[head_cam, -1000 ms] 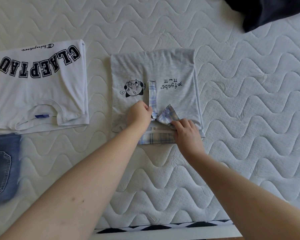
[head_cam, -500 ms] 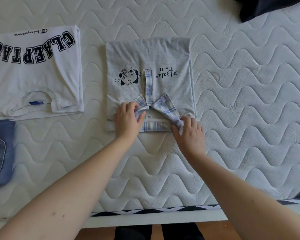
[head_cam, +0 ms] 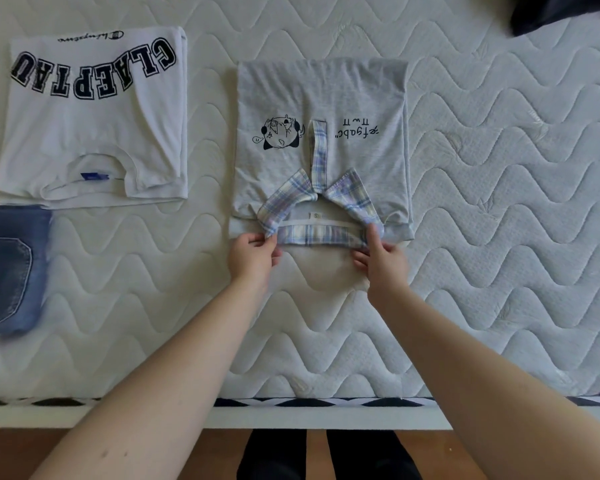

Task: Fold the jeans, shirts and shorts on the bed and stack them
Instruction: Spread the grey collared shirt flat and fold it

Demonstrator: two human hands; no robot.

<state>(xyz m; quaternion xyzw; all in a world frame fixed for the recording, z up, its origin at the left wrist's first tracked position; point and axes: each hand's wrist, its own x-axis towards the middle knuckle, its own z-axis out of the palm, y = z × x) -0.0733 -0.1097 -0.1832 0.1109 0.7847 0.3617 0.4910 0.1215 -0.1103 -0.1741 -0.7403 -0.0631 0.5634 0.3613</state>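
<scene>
1. Jeans (head_cam: 6, 268) lie at the far left of the bed (head_cam: 499, 202). They are blue and blurry, and the picture cuts them off, so I see only one back pocket.
2. Next comes a white shirt (head_cam: 94, 133), folded flat above the jeans. It has big dark letters that read upside down from where I stand. A small blue tag shows at its neck.
3. My left hand (head_cam: 253, 258) pinches the left tip of the checked collar (head_cam: 312, 216) between thumb and fingers.
4. The grey shirt (head_cam: 326, 98) lies folded in the middle of the bed, right in front of me. It has a little cartoon drawing on the left, some small writing on the right, and a checked strip down the middle. The writing is upside down and hard for me to read. The collar is light blue and white, and it is spread open toward me.
5. My right hand (head_cam: 383, 259) pinches the right tip of the collar. My fingers hide that corner.
6. A dark cloth (head_cam: 551, 10) sits at the top right corner. It is cut off, so I cannot tell what it is.
</scene>
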